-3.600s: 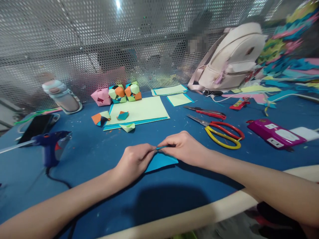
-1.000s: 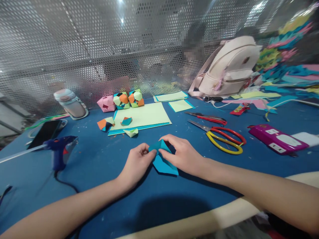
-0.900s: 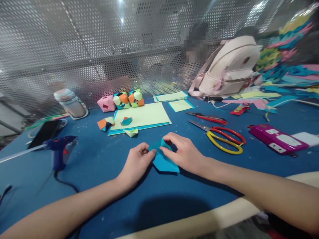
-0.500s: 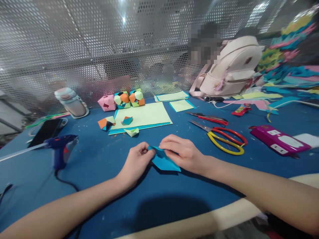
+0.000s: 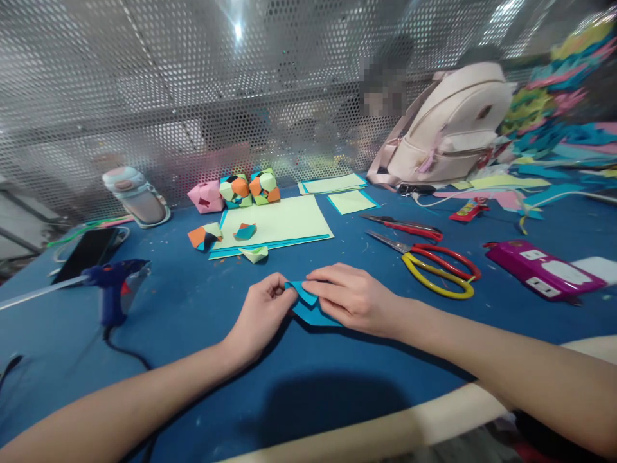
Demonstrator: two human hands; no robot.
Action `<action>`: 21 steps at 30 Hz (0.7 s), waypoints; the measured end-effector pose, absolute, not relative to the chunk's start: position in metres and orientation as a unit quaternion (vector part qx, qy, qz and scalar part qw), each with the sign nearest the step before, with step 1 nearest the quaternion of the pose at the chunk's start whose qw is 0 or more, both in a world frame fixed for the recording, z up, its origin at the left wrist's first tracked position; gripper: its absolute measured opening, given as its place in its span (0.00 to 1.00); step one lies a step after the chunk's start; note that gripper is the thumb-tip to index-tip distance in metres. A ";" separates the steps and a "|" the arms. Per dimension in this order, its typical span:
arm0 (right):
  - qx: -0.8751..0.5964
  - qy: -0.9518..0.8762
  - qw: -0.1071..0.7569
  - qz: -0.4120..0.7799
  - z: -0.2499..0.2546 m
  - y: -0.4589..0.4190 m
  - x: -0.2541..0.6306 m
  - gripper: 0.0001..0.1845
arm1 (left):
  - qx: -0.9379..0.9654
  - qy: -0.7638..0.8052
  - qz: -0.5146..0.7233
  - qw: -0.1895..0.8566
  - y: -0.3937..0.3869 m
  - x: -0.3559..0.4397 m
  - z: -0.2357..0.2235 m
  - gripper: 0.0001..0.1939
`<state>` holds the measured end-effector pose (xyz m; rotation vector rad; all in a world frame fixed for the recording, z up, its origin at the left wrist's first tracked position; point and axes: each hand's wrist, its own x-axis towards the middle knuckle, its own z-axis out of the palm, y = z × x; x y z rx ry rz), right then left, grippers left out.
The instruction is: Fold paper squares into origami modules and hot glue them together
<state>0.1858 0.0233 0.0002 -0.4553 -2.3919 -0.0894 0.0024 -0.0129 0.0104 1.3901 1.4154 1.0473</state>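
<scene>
A partly folded piece of blue paper [image 5: 315, 315] lies on the blue tabletop between my hands. My left hand [image 5: 263, 315] pinches its left corner between thumb and curled fingers. From the right, my right hand [image 5: 354, 296] grips the upper edge and covers the paper's right side. A flap stands folded over near the left thumb. Just beyond the hands sit a small folded light-green paper piece [image 5: 254, 254], an orange and blue one [image 5: 245, 231], and a stack of pale green and blue sheets [image 5: 284, 218].
Scissors [image 5: 424, 263] with red and yellow handles and a second red-handled cutter [image 5: 405, 226] lie right. A purple case [image 5: 542, 270] is farther right. On the left stand a glue gun [image 5: 116, 289], a phone [image 5: 89, 254] and a bottle [image 5: 137, 196]. Folded paper balls [image 5: 236, 191] and a backpack [image 5: 453, 128] stand behind.
The flap of the blue paper has turned down toward me and lies flatter. My right hand has shifted slightly over the paper, hiding its right corner. The left hand keeps its pinch.
</scene>
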 end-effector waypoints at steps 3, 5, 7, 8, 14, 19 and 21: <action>-0.194 -0.914 0.353 -0.038 0.002 0.022 0.185 0.12 | 0.561 0.563 0.416 0.442 -0.013 0.003 0.009 0.11; -0.209 -0.902 0.376 -0.041 0.003 0.021 0.185 0.11 | 0.567 0.556 0.411 0.449 -0.013 0.003 0.009 0.12; -0.225 -0.889 0.396 -0.040 0.003 0.022 0.185 0.10 | 0.571 0.551 0.406 0.454 -0.014 0.004 0.009 0.12; -0.234 -0.886 0.400 -0.038 0.003 0.022 0.184 0.10 | 0.571 0.549 0.405 0.456 -0.015 0.005 0.009 0.13; -0.230 -0.894 0.380 -0.056 0.004 0.023 0.185 0.12 | 0.571 0.551 0.399 0.459 -0.015 0.005 0.008 0.13; -0.201 -0.916 0.347 -0.016 0.010 0.021 0.187 0.16 | 0.578 0.557 0.406 0.437 -0.013 0.002 0.007 0.14; -0.209 -0.916 0.341 0.027 0.010 0.020 0.186 0.19 | 0.591 0.560 0.403 0.418 -0.012 0.001 0.007 0.14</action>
